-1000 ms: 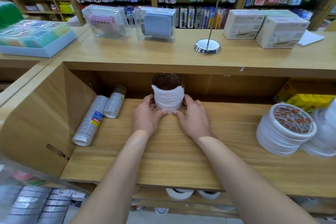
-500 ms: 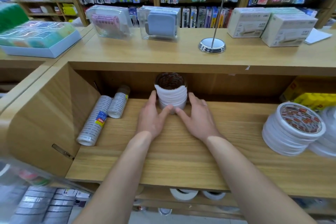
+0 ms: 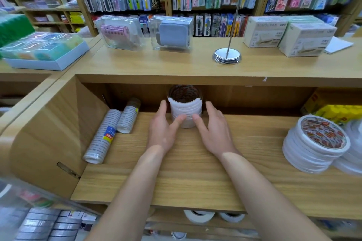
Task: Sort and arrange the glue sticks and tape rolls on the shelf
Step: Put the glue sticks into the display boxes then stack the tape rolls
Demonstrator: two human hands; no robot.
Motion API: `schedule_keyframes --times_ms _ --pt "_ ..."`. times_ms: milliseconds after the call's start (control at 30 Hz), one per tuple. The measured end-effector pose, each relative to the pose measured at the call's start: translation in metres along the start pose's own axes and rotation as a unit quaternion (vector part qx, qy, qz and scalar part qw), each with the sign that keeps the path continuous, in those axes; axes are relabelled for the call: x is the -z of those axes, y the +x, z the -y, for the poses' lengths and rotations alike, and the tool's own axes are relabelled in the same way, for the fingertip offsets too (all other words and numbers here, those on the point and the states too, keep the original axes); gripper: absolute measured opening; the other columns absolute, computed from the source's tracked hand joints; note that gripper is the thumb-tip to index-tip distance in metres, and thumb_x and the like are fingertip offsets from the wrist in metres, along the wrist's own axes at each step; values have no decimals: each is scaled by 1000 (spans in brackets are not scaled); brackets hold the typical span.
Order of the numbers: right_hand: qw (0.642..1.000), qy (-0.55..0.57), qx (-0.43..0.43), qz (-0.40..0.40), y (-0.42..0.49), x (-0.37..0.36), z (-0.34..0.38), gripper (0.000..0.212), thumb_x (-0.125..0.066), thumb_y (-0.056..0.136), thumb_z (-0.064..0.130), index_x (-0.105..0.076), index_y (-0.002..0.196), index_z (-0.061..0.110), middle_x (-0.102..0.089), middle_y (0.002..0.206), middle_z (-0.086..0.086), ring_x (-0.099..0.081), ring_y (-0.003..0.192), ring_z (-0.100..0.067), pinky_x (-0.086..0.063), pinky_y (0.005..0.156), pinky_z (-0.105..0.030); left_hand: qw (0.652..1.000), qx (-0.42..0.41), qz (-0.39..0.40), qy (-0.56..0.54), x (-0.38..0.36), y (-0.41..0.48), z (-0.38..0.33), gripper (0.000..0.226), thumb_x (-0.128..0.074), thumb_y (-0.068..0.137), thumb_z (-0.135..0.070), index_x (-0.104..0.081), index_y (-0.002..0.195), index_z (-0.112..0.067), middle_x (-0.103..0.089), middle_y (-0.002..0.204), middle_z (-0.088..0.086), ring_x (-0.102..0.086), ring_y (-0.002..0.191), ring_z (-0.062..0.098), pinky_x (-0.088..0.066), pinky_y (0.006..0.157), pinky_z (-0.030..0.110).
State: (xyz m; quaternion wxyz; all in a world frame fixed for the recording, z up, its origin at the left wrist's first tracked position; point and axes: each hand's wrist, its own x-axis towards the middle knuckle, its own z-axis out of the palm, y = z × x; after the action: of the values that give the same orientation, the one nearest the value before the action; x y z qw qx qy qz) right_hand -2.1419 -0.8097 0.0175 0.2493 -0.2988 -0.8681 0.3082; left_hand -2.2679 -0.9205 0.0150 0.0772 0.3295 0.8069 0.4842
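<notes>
A stack of white tape rolls [image 3: 185,108] with a dark brown core stands upright at the back middle of the wooden shelf [image 3: 176,172]. My left hand [image 3: 163,129] and my right hand [image 3: 212,130] flank it with fingers straight. Both thumbs touch the stack's lower front, and the other fingers lie along its sides. Two wrapped tubes of tape rolls [image 3: 103,137] lie against the shelf's left wall. A wider stack of white tape rolls [image 3: 315,145] leans at the right, with more white rolls behind it at the frame's edge.
Yellow packs [image 3: 337,112] sit at the shelf's back right. The counter above holds clear boxes [image 3: 170,33], a chrome stand [image 3: 226,55] and white cartons [image 3: 307,39]. More tape rolls [image 3: 198,216] lie on the shelf below.
Both hands have pushed the stack of tape rolls further back on the shelf, and their fingers have straightened from a curled grip.
</notes>
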Motion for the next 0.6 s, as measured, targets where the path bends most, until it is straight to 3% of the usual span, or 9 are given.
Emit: schedule_keyframes --times_ms 133,233,333,400,467,600 --pt "1000 2 2 -17 5 -3 2 33 -45 103 44 -53 116 15 -61 109 -1 -52 104 -21 -40 85 -35 999 -35 -18 -2 -3 1 -6 31 -65 94 -43 -56 111 -18 -69 95 -8 -64 89 16 -49 78 35" --pt "1000 -4 5 -11 5 -2 3 34 -45 102 46 -52 114 15 -61 108 -2 -51 105 -21 -40 85 -35 1000 -29 -3 2 -1 5 -3 31 -68 91 -43 -56 108 -20 -68 99 -10 -63 94 14 -46 79 30" --pt "1000 14 8 -17 3 1 8 40 -46 101 47 -50 122 12 -57 119 -1 -48 115 -25 -38 91 -34 1000 -16 -13 -6 2 7 -2 56 -66 81 -62 -54 116 -19 -67 111 -7 -61 109 15 -49 90 34" --pt "999 22 7 -25 4 1 13 33 -43 102 46 -49 116 17 -55 116 3 -48 115 -24 -38 88 -33 1000 -19 -20 -6 1 6 -6 45 -65 85 -59 -53 104 -20 -66 97 -8 -62 97 14 -48 79 32" --pt "999 13 12 -37 6 0 14 22 -41 103 45 -43 102 23 -53 103 6 -49 105 -22 -35 80 -32 998 -44 -34 2 0 4 -11 31 -65 93 -46 -48 92 -20 -58 79 -10 -56 76 15 -36 65 27" --pt "999 11 3 -37 9 -1 10 25 -43 103 43 -47 101 19 -58 103 -1 -49 102 -22 -35 79 -33 998 -50 -31 22 3 6 -15 30 -64 94 -43 -48 89 -18 -57 76 -9 -51 70 15 -32 61 25"
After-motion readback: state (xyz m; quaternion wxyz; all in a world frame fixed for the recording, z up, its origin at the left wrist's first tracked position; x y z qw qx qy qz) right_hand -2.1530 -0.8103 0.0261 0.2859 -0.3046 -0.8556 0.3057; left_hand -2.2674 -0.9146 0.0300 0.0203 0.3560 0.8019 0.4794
